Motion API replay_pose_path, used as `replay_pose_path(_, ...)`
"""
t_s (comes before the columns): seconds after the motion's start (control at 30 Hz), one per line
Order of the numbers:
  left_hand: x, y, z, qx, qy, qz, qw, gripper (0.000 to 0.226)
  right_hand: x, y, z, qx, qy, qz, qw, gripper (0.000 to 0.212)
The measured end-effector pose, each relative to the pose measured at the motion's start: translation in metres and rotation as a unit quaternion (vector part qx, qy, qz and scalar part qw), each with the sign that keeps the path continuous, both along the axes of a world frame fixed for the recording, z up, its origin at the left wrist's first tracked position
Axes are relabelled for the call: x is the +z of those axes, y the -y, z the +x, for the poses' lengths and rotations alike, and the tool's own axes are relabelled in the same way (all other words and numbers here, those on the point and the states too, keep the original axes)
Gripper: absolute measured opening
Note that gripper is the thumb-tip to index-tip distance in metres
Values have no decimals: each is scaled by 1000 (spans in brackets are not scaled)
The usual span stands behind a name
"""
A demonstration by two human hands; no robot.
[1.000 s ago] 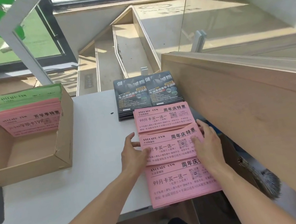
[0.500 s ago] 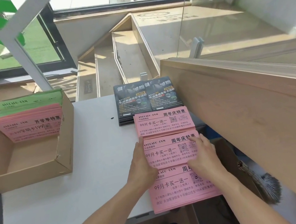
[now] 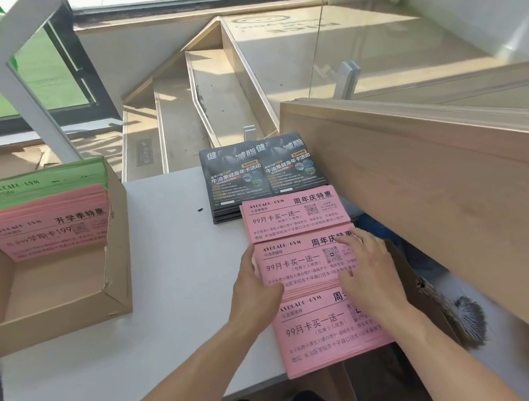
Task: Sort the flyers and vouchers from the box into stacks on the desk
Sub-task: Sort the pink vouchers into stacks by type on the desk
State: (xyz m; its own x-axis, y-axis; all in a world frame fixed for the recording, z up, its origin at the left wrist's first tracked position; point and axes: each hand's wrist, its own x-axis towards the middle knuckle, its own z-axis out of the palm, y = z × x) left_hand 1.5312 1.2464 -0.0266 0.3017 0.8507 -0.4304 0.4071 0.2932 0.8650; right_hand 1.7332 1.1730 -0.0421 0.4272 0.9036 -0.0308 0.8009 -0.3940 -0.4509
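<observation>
Three stacks of pink rectangular paper vouchers lie in a near-to-far row at the white tabletop's (image 3: 115, 360) right edge, long axes running left-right, print upright. The middle stack (image 3: 295, 264) is framed: left hand (image 3: 253, 293) against its left edge, right hand (image 3: 368, 274) flat on top, fingers spread, hiding print. The near stack (image 3: 324, 335) overhangs the edge

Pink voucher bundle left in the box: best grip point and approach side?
Judging from this view: pinch the pink voucher bundle by its near long edge, from the open near side of the box. It leans against the far wall under the green vouchers, and the box walls look close at its ends.
</observation>
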Motion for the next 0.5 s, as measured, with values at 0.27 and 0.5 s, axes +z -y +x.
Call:
replay_pose_path(0.27,21,-13,-77,90,75,172,978,61,18,-39,-80,45,-14,93,995,36)
replay_pose_path(0.5,55,-85,-197,140,5,388,911,49,41,-141,-222,202,-73,179,960,39)
